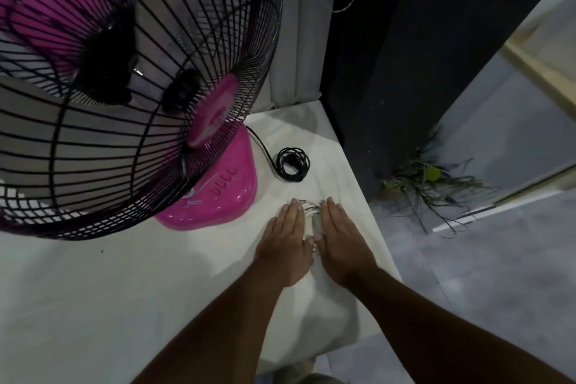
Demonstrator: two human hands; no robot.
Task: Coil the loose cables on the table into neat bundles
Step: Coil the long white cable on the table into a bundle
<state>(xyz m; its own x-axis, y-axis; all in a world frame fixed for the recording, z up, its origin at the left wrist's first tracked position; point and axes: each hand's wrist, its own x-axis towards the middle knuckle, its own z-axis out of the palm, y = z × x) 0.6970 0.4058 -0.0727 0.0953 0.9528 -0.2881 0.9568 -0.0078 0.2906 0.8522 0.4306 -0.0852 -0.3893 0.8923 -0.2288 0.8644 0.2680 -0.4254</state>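
Markings on the pink hub badge (218, 114) and on the fan base (218, 196) are too blurred to read; a row of raised push-buttons (225, 180) sits on the base. The fan's black wire grille (124, 72) fills the upper left and hides the table behind it. The black cable (293, 164), round and glossy, lies coiled on the white table (93, 305) just right of the base. The white cable bundle (311, 212) lies nearer, between both hands; the left hand (288, 240) and right hand (341, 240) rest flat, fingers straight and together, flanking it, thumbs meeting over it. A spiky plant (433, 184) lies on the grey floor (498, 274) to the right.
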